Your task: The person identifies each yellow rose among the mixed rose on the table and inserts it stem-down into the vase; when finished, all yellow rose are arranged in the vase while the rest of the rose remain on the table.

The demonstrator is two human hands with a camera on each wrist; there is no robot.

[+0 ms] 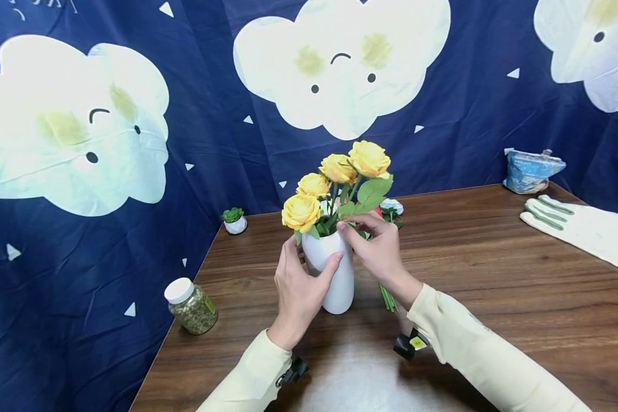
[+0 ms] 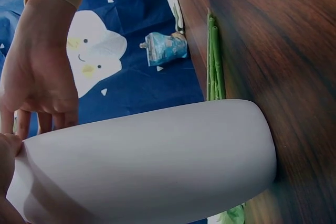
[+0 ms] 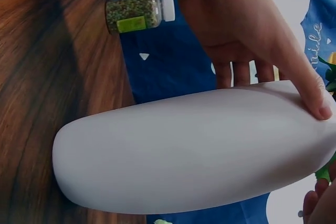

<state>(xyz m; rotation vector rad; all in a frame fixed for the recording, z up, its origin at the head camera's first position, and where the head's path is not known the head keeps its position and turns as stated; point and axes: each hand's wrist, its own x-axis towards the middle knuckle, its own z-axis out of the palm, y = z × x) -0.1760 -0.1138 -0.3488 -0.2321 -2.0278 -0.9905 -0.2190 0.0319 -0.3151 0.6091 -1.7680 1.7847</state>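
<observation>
A white vase stands upright on the table and holds several yellow roses with green leaves. My left hand grips the vase's left side near the top, thumb across its front; in the right wrist view, that thumb lies on the white surface near the mouth. At the rim, the right hand pinches with thumb and forefinger among the rose stems and leaves; exactly which stem is hard to see. Its other fingers extend behind the vase in the left wrist view.
Behind the vase lie green stems with partly hidden red and pale blooms. A jar of dried bits and a small potted succulent stand left. At right are a blue pouch and white gloves. A blue cloth hangs behind.
</observation>
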